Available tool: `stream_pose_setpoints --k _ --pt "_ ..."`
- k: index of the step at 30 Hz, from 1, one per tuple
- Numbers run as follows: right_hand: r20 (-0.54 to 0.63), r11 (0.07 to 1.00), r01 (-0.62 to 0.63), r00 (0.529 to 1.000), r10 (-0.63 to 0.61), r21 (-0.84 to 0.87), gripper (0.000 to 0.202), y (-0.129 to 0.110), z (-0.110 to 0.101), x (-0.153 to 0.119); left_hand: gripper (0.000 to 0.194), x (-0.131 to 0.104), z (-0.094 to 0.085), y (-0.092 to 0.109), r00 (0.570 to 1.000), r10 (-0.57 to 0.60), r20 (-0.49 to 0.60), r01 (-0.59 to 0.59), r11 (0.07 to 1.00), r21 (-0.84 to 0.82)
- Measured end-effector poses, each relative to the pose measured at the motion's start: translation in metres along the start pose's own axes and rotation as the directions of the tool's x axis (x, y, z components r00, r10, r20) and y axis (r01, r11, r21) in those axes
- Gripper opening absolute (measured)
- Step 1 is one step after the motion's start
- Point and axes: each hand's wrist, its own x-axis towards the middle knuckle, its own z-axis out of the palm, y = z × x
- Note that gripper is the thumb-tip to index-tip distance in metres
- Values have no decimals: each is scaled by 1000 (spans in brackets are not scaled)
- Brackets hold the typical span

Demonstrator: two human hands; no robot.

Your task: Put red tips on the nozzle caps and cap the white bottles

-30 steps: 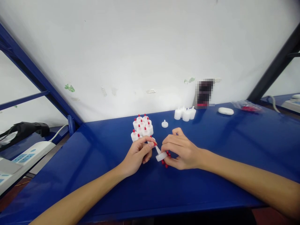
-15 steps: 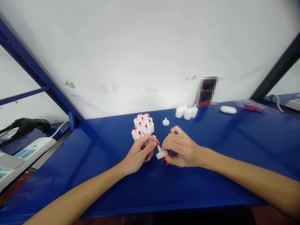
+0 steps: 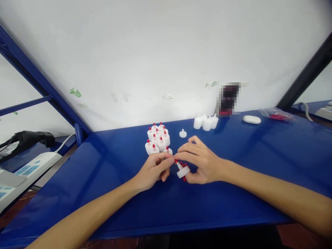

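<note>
Just in front of me, a white nozzle cap [image 3: 183, 172] is tilted, its narrow spout pointing up and left. A small red tip cap [image 3: 176, 161] sits at the spout's end. My left hand [image 3: 154, 170] pinches at this red tip with thumb and forefinger. My right hand [image 3: 203, 162] grips the nozzle cap, thumb by its wide base and a finger reaching to the red tip. Loose red tip caps [image 3: 184, 179] lie under and behind the held piece, partly hidden. Beyond my left hand stand several white nozzle caps with red tips [image 3: 162, 143].
A single white nozzle cap [image 3: 183, 134] stands farther back. Several untipped white caps [image 3: 206, 123] cluster near the wall. A white oval case [image 3: 251, 119] and a plastic bag with red pieces [image 3: 277, 116] lie at right. A power strip [image 3: 31, 169] is at left.
The held nozzle cap has shifted slightly right and tilted more. My right fingers have moved left to the red tip, meeting my left fingertips.
</note>
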Motion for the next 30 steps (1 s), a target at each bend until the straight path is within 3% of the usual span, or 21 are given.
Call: stream_pose_setpoints --k 7,13,22,30 --pt "-42 999 -7 999 8 38 33 -1 -1 2 34 -3 3 3 1000 -10 22 10 1000 -14" --pt "-65 999 -5 998 8 45 35 -3 0 1 50 -9 3 4 994 26 109 -46 982 184" --pt "-151 993 -13 988 32 120 27 -14 4 2 38 -16 13 12 964 25 265 -131 912 389" --pt "-86 999 -6 996 3 -37 28 -14 4 3 40 -15 12 11 935 119 334 -249 892 378"
